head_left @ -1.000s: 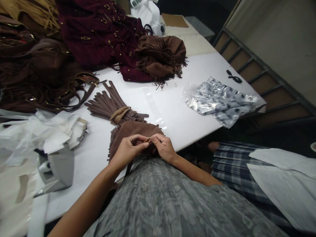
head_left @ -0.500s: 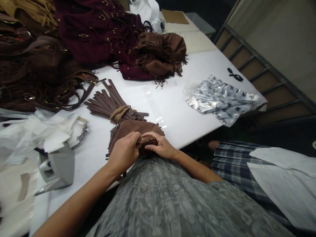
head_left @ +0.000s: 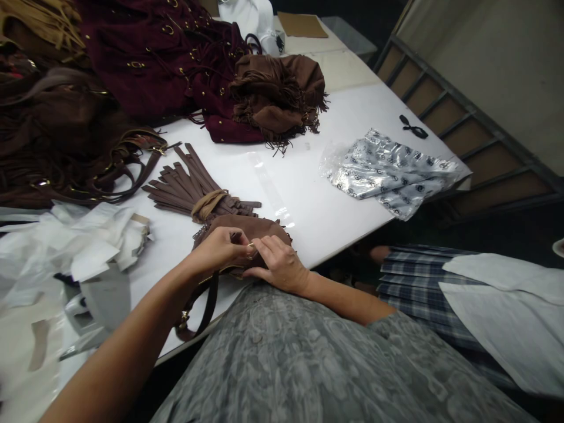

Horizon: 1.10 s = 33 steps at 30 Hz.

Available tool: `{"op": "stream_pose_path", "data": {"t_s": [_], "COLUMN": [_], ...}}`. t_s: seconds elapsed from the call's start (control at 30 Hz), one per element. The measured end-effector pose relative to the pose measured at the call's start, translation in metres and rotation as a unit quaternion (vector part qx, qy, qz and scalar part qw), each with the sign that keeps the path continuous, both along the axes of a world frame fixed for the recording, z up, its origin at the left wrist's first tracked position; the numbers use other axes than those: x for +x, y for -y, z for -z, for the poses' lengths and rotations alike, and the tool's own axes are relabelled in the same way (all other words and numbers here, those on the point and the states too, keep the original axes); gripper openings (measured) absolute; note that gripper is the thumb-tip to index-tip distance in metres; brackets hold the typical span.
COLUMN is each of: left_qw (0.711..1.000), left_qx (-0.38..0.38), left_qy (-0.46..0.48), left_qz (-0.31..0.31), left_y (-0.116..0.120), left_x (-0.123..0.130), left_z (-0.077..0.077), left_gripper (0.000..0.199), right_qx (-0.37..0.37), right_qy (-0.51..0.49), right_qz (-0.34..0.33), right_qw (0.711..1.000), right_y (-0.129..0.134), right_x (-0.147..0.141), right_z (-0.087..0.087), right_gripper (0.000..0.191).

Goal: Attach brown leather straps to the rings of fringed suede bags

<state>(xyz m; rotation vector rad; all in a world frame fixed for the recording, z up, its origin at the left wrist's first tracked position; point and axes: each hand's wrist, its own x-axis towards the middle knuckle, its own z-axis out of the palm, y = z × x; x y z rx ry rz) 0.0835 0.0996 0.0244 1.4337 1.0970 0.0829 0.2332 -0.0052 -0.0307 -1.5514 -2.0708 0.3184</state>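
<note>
A small brown suede bag with fringe (head_left: 238,224) lies at the table's near edge, against my body. My left hand (head_left: 222,249) is closed in a pinch at a small gold ring (head_left: 251,251) on the bag's near side. Close beside it, my right hand (head_left: 282,263) grips the bag's near edge, fingertips by the ring and thumb below. The fingers partly cover the ring and the bag's opening. A dark brown strap with gold hardware (head_left: 211,302) hangs in a loop below my left wrist. Just beyond the bag is a bundle of brown straps (head_left: 187,179), tied with a tan band.
Burgundy bags (head_left: 141,76) and dark brown bags (head_left: 66,135) are piled at the back left. Another brown fringed bag (head_left: 282,94) rests on them. Printed plastic packets (head_left: 388,170) lie right, white paper tags (head_left: 101,235) left. A person's plaid skirt (head_left: 414,282) shows at right.
My left hand has shifted slightly up and left. My right hand has turned over the bag's edge, its fingers closer together. The strap loop now shows below my left wrist.
</note>
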Motion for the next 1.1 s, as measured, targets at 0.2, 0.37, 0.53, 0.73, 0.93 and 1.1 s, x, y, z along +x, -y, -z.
{"op": "stream_pose_path", "data": {"t_s": [0.2,0.37,0.53,0.73,0.93,1.1], "left_qw": [0.99,0.994,0.99,0.982,0.991,0.985], "left_qx": [-0.122,-0.084,0.134,0.188,0.03,0.071], "left_qy": [0.034,0.037,-0.007,0.005,0.085,0.061], "left_qz": [-0.066,-0.066,-0.031,-0.001,-0.095,-0.144], "left_y": [-0.003,0.01,0.021,0.022,0.025,0.022], "left_x": [-0.006,-0.012,-0.012,-0.006,-0.007,-0.01], "left_z": [0.012,0.029,0.035,0.033,0.029,-0.003], "left_gripper": [0.024,0.028,0.03,0.028,0.032,0.032], "right_qx": [0.006,0.022,0.047,0.054,0.04,0.025], "right_qy": [0.023,0.037,-0.002,-0.105,-0.211,-0.088], "right_qz": [-0.028,-0.012,0.032,0.056,0.087,0.059], "right_qw": [0.999,0.999,0.998,0.991,0.973,0.994], "right_y": [-0.016,-0.019,-0.016,-0.013,-0.014,-0.011], "right_x": [0.0,-0.004,-0.005,-0.006,-0.007,-0.007], "right_z": [0.004,0.017,0.024,0.026,0.012,-0.019], "right_gripper": [0.033,0.026,0.022,0.025,0.029,0.06]}}
